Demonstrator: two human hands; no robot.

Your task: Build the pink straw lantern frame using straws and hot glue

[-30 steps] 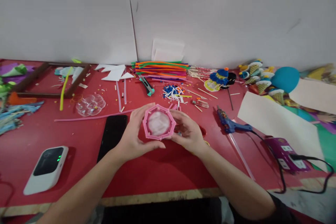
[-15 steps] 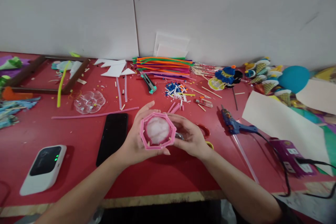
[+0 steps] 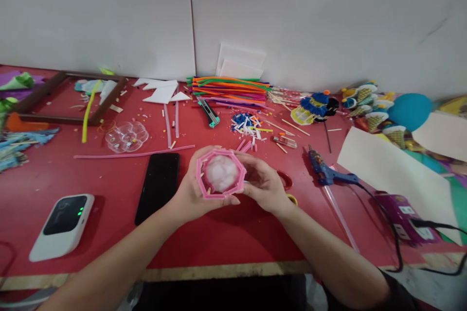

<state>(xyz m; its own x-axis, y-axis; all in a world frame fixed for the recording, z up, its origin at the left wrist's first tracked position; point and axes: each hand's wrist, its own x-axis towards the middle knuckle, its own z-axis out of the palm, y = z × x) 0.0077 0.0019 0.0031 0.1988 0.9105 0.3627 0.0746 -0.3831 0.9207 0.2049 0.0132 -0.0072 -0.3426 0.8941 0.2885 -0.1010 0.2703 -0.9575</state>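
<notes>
Pink straw pieces already form a closed polygon frame (image 3: 221, 174) around a white, seemingly cottony centre. Left hand (image 3: 193, 189) and right hand (image 3: 264, 185) both grip it above the red bench (image 3: 91, 189); loose cut straws (image 3: 248, 125) remain unused.

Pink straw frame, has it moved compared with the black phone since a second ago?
Yes. The pink straw frame sits slightly lower and nearer the black phone, tilted more toward the camera.
</notes>
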